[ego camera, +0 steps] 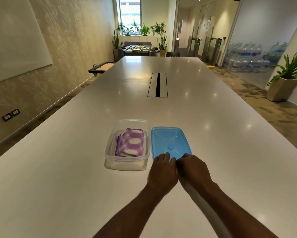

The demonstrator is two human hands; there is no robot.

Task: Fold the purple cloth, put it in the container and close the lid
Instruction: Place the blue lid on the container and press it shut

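The purple and white cloth lies folded inside the clear plastic container, which stands open on the white table. Just right of the container, the blue lid lies flat on the table. My left hand and my right hand sit side by side at the lid's near edge, fingers curled over that edge. The fingertips are hidden beneath the knuckles, so whether the lid is lifted off the table cannot be told.
The long white table stretches ahead with a cable slot in its middle. A potted plant stands on the floor at the right. A wall runs along the left side.
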